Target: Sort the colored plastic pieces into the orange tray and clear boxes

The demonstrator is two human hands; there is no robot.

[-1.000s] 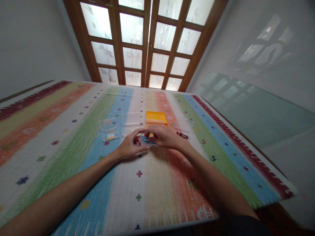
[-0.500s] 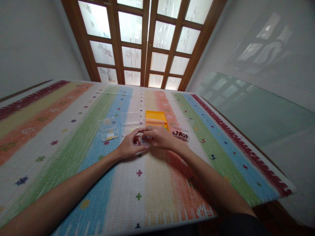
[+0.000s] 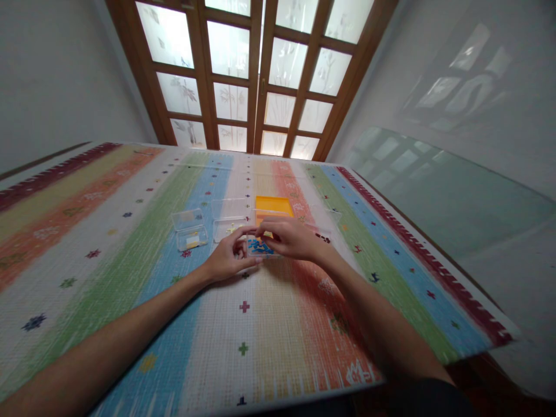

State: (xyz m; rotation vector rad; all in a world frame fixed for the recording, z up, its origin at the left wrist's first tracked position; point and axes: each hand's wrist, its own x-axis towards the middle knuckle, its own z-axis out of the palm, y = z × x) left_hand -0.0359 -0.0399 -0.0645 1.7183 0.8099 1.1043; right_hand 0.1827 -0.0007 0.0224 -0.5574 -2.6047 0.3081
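"What's the left hand (image 3: 226, 256) doing?"

"It's clamped on the left end of a clear plastic box (image 3: 253, 255), thumb along the near side and fingers curled round the far side."

"And the right hand (image 3: 292, 238)?"

"Over the box's right part, just beside that grip, fingers bent and tips close together. I can't tell whether they pinch anything."

"What's inside?"

"Small blue pieces (image 3: 259, 247), short and angular, heaped loosely between the two hands."

"Around them?"

"Just beyond the right hand, an orange tray (image 3: 273, 204), smooth, straight-edged, partly hidden. Past the left fingers, a second clear box (image 3: 216, 233) with pale pieces (image 3: 232, 227). Well left of the grip, a hinged clear case (image 3: 177, 240), lid raised, with something yellow and a white patch inside. Right of the right wrist, dark reddish-brown pieces (image 3: 322, 238)."

"Any lettering?"

"The white patch is too small to read. Under everything, the woven-looking striped cloth (image 3: 226, 341) bears crosses, stars and, nearer than the right hand, a jagged white motif (image 3: 360, 372)."
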